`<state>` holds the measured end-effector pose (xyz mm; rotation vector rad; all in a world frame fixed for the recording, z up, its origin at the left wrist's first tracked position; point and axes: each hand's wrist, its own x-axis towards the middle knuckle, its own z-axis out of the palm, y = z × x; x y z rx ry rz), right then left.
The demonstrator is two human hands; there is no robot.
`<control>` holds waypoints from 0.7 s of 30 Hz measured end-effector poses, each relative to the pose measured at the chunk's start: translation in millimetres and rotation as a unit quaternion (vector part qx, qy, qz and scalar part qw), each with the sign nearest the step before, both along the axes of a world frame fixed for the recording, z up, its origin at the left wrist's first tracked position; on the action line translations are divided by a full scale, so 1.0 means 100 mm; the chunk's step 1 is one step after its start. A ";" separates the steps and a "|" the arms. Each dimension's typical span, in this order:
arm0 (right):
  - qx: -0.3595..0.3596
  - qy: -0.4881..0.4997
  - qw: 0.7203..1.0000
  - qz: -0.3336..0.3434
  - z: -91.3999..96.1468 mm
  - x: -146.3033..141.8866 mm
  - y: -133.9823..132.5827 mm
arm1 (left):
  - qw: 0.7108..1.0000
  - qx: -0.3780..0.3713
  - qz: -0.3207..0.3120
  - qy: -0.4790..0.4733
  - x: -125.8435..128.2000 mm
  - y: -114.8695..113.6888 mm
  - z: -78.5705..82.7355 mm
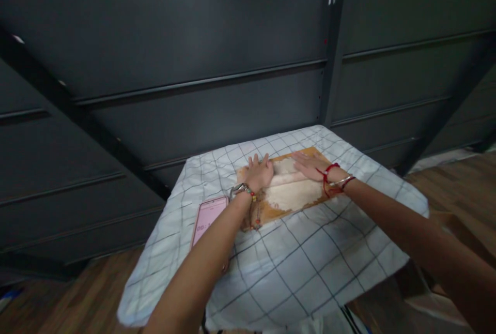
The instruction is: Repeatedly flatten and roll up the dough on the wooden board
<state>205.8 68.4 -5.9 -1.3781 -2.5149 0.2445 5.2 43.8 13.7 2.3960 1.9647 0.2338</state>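
My left hand [259, 172] lies flat, fingers spread, on the left end of a pale rolling pin [285, 175]. My right hand [309, 164] rests flat on the pin's right end, fingers stretched out. The pin lies across a sheet of white dough [289, 195] on a floured wooden board [277, 211]. The board sits on a small table covered by a white checked cloth [294, 261]. Bracelets circle both wrists.
A pink phone [207, 219] with a lit screen lies on the cloth just left of my left forearm. Dark grey panelled walls [194, 65] stand close behind the table. Wooden floor [457, 179] shows on both sides.
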 end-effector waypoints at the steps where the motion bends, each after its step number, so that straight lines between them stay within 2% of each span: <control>1: -0.005 -0.010 1.000 0.004 0.00 0.01 -0.04 | 1.000 -0.005 -0.005 0.000 -0.01 -0.04 -0.01; 3: -0.003 -0.025 0.999 0.025 -0.05 0.07 -0.25 | 1.000 -0.006 -0.027 0.004 -0.03 -0.22 -0.07; 6: 0.090 -0.018 0.992 0.089 -0.18 0.16 -0.68 | 0.997 0.035 -0.070 0.020 -0.05 -0.56 -0.21; 8: 0.126 -0.008 0.988 0.094 -0.25 0.19 -0.91 | 0.994 0.065 -0.081 0.028 -0.05 -0.75 -0.28; 11: 0.143 -0.003 0.987 0.076 -0.29 0.18 -1.14 | 0.993 0.080 -0.085 0.030 -0.05 -0.94 -0.34; 16: 0.154 -0.006 0.985 0.073 -0.25 0.20 -1.26 | 0.989 0.059 -0.133 0.033 -0.13 -1.17 -0.34; 21: 0.186 -0.035 0.981 0.048 -0.22 0.26 -1.07 | 0.984 0.039 -0.174 0.023 -0.25 -1.17 -0.27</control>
